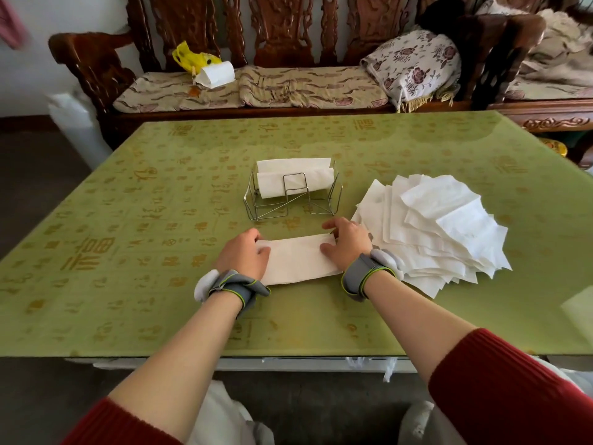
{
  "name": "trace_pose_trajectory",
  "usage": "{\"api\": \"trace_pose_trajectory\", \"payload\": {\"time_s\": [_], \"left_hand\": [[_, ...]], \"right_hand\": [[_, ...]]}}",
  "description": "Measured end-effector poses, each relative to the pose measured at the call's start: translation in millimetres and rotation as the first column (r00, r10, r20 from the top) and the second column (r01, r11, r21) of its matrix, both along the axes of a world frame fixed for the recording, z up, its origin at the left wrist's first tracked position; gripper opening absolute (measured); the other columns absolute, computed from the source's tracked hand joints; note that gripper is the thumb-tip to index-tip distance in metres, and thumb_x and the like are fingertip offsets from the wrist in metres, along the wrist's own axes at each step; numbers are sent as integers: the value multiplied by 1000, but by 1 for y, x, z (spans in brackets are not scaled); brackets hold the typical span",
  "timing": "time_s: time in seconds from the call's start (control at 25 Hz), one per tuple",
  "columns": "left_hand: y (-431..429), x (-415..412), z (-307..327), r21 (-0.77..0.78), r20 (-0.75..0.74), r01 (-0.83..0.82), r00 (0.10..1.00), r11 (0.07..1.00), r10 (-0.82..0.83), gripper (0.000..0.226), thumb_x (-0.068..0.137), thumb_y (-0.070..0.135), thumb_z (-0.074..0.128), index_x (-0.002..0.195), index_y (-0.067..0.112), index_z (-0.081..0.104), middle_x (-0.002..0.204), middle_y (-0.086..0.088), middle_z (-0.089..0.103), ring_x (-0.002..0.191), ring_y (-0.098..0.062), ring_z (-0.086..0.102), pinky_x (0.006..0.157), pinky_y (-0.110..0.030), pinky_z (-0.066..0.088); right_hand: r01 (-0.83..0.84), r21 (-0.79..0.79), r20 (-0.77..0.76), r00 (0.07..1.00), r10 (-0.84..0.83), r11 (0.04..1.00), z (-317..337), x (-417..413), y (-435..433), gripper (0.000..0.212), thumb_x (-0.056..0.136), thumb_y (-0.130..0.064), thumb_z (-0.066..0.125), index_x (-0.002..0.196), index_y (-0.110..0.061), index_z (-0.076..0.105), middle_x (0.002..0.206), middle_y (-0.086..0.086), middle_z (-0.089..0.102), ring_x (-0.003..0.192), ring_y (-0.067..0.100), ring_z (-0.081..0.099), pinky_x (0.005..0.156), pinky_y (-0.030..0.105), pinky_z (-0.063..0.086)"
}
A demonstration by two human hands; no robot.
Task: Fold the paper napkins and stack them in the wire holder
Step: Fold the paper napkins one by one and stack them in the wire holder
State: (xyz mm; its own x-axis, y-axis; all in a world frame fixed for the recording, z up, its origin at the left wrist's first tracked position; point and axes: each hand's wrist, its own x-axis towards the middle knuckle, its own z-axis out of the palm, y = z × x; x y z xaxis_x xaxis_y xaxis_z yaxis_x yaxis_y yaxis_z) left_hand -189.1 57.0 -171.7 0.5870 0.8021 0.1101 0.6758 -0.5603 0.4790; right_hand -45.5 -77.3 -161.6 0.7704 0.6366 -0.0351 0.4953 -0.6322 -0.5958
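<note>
Head view of a napkin-folding station. A folded napkin (298, 260), a long white strip, lies flat on the green tablecloth (128, 220) near the person's edge of the table, just in front of the wire holder (290, 203).

The left hand (245, 252) grips the strip's left end: fingers curl over the far edge and the thumb lies on top. The right hand (348, 242) grips the right end in the same way. Both hands are partly closed around the paper. Each wrist carries a grey strap (231, 289).

The holder contains two stacked napkins (295, 176) standing on edge against its rear side. A loose pile of unfolded napkins (442, 226) spreads to the right of the holder, touching the right hand.

Behind the table stands a carved wooden bench (288, 27) bearing a yellow plastic bag (192, 57) and a floral cushion (414, 62).
</note>
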Motion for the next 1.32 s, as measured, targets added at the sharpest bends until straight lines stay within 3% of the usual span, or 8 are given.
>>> {"api": "trace_pose_trajectory", "payload": {"time_s": [0.2,0.36,0.44,0.56,0.76,0.96,1.12,1.32], "left_hand": [[12,1,-2,62,-184,132,976,989,-119,33,80,27,64,112,21,60,119,-4,54,108,-27,53,93,-33,41],[14,4,14,-102,-315,132,936,986,-158,21,81,26,64,101,19,62,108,-5,65,103,-27,58,83,-31,46],[9,4,21,-169,-217,157,957,973,-192,10,82,20,64,88,16,59,98,-8,65,92,-28,59,71,-29,43],[-1,0,27,-221,207,202,966,954,-156,14,79,5,66,83,13,56,78,-4,58,73,-23,52,55,-18,35],[-19,-7,37,-308,703,148,701,940,120,35,73,1,72,100,17,57,88,7,60,76,-3,57,66,-8,45],[-32,-8,11,-508,635,65,702,859,322,45,71,-5,70,106,19,55,94,7,61,85,-9,59,74,-22,50],[-27,-8,12,-475,647,89,710,876,279,34,72,-6,70,93,19,60,86,8,64,77,-7,59,65,-14,50],[-32,-1,16,-504,597,87,755,859,273,34,73,4,73,99,17,55,90,7,62,78,-5,58,64,-11,46]], "right_hand": [[-32,-216,62,997,47,976,3,2,3,49,82,-37,60,129,-27,50,130,5,43,115,23,52,90,30,38],[-50,-258,61,996,68,965,6,3,2,43,76,-40,63,117,-27,56,121,5,49,106,26,53,81,28,35],[-43,-213,30,998,51,976,4,2,1,51,74,-39,66,121,-26,51,124,6,45,110,28,49,88,30,38],[1,73,-113,994,7,997,1,0,0,67,76,-25,66,137,-25,38,117,7,55,111,27,52,86,29,42],[123,652,-198,980,12,748,12,-17,1,53,79,0,57,126,-26,50,73,-8,46,63,6,41,62,15,36],[169,536,-305,952,3,827,-13,-35,1,48,78,2,59,122,-16,50,103,-5,58,100,17,56,84,27,46],[229,598,-277,958,-70,768,-9,-31,-2,34,79,3,55,107,-17,56,94,-3,61,88,16,57,74,21,42],[217,490,-316,947,-60,844,-10,-27,-1,28,84,-10,59,111,-13,53,91,-1,58,84,17,53,68,23,41]]}}
